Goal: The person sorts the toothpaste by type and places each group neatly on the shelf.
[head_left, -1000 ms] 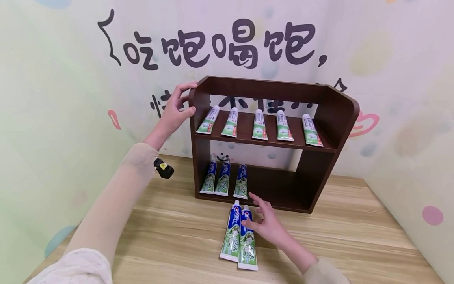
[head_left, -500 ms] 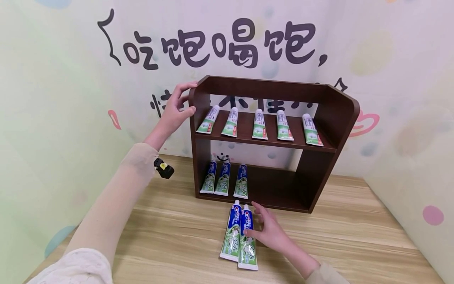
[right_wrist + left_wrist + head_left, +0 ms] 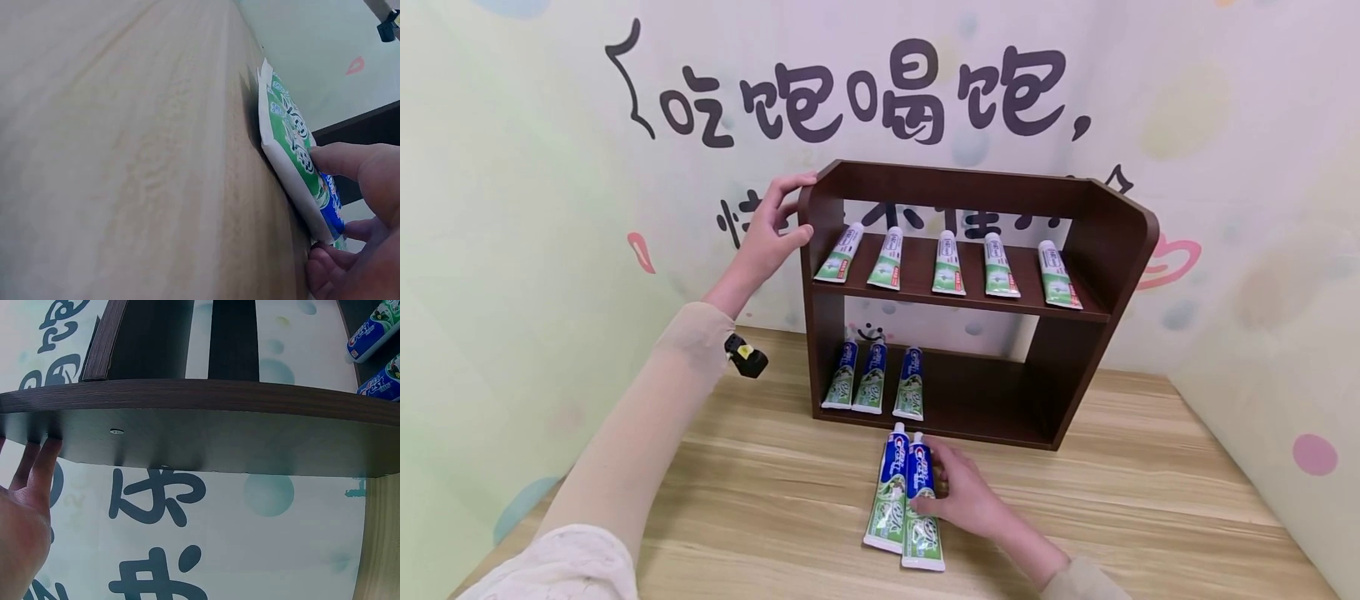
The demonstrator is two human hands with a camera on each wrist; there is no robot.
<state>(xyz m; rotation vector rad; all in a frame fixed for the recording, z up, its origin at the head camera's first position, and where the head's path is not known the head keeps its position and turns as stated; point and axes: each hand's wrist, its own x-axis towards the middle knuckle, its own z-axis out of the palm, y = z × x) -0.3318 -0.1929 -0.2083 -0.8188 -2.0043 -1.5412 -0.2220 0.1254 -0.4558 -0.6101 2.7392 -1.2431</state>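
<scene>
My left hand (image 3: 769, 229) rests on the left side panel of a dark brown two-tier shelf (image 3: 955, 304); in the left wrist view its fingertips (image 3: 51, 445) touch the panel's outer face. On the table, two blue-and-green toothpaste tubes (image 3: 887, 492) lie side by side in front of the shelf. My right hand (image 3: 968, 493) holds the right-hand toothpaste tube (image 3: 922, 537), its thumb on the printed face and fingers at the right edge. From the right wrist, the thumb (image 3: 344, 157) presses the tube, which still lies close to the tabletop.
Several white-and-green toothpaste tubes (image 3: 949, 265) lie spaced along the upper tier. Three blue-and-green tubes (image 3: 870, 379) are on the left of the lower tier, with bare board (image 3: 981, 392) to their right. A printed wall stands behind the wooden table (image 3: 760, 508).
My right hand has moved slightly left and down, and its fingers have closed in on the right-hand toothpaste tube. The left hand stays on the shelf.
</scene>
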